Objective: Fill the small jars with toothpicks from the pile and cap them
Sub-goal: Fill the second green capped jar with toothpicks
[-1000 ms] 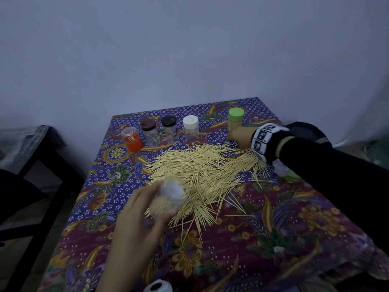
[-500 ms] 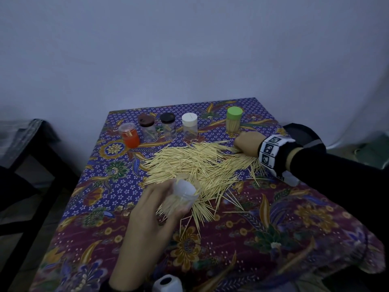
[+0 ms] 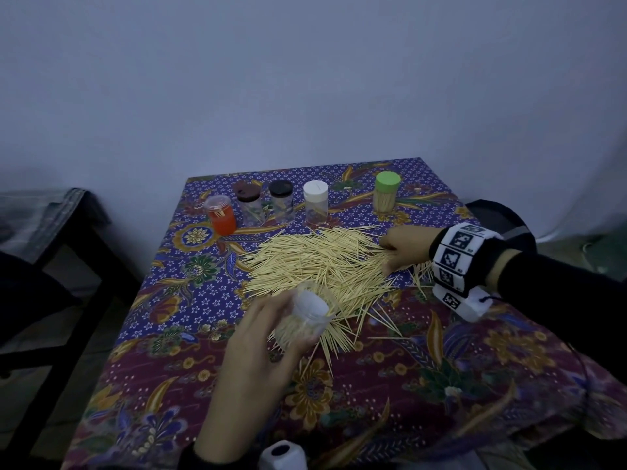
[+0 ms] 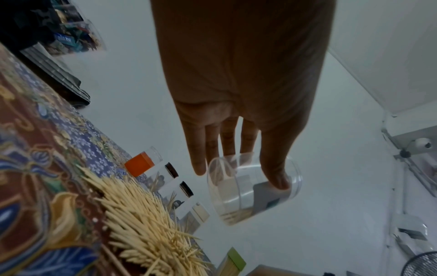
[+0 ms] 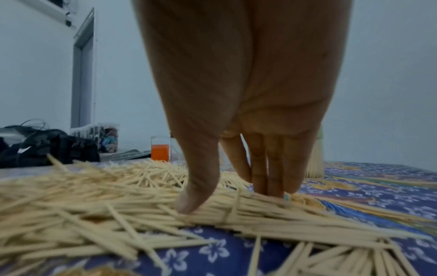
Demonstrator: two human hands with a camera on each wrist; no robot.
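A loose pile of toothpicks (image 3: 319,262) covers the middle of the patterned tablecloth (image 3: 475,361). My left hand (image 3: 288,320) grips a clear uncapped jar (image 3: 310,310), tilted over the near edge of the pile. In the left wrist view the jar (image 4: 253,188) holds only a few toothpicks, with the thumb (image 4: 276,175) across its wall. My right hand (image 3: 388,256) is down on the pile's right edge. Its thumb (image 5: 189,198) and fingertips (image 5: 272,186) pinch a bunch of toothpicks (image 5: 236,207) against the cloth.
Along the far edge stand an orange jar (image 3: 222,215), a brown-lidded jar (image 3: 249,205), a black-lidded jar (image 3: 281,201), a white-lidded jar (image 3: 315,201) and a green-lidded jar (image 3: 386,193) full of toothpicks. A dark bench (image 3: 51,239) stands left of the table.
My right hand has left the green-lidded jar and come back and down onto the right edge of the pile. The left hand still holds the tilted jar in about the same place.
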